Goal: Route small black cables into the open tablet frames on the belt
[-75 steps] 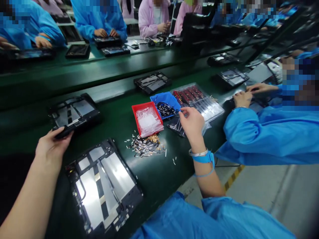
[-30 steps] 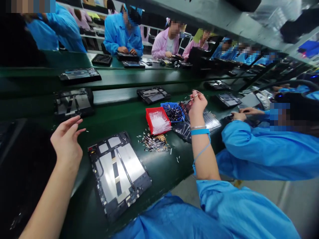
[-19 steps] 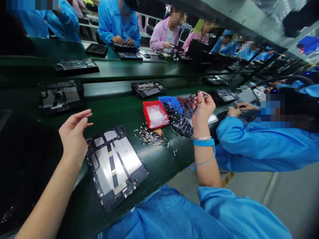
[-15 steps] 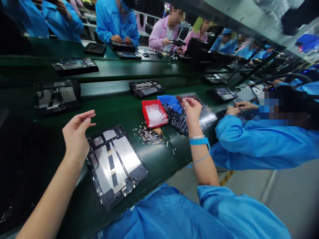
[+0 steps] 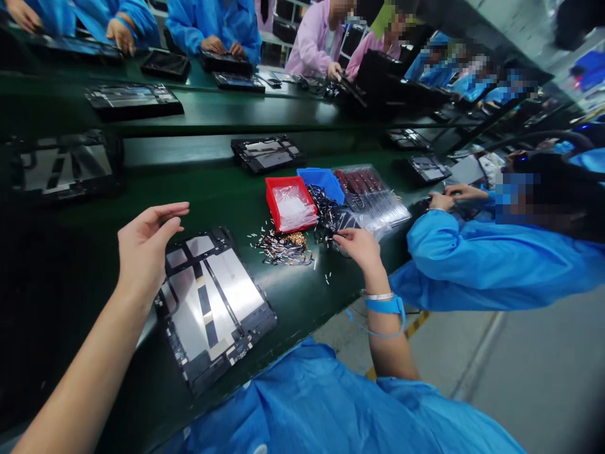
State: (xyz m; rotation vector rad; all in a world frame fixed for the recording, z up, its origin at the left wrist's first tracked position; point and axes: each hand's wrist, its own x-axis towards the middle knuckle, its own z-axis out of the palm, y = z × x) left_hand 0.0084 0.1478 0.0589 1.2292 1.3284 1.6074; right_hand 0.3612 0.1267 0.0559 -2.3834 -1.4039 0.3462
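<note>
My left hand point(image 5: 147, 249) hovers over the upper left edge of an opened tablet point(image 5: 234, 284), its fingers stretched out and the thumb apart, holding nothing. The tablet lies on the green bench, with silver battery panels and dark circuit boards showing. My right hand point(image 5: 362, 249) is closed in a pinch at the near edge of a heap of black cables point(image 5: 322, 208). A thin black cable appears at its fingertips, partly hidden by the fingers. To its left lies a pile of small cables point(image 5: 281, 249) with white and gold-coloured ends.
A red bin point(image 5: 271, 202) holds clear plastic pieces; beside it stands a blue bin point(image 5: 326, 180). Clear trays point(image 5: 378, 202) with dark red parts lie to the right. More opened tablets point(image 5: 268, 153) rest behind. A co-worker's blue sleeve point(image 5: 454, 258) reaches in at the right.
My right hand has come down and toward me from over the clear trays to the black cables. My left hand stays over the tablet. The camera view has shifted slightly.
</note>
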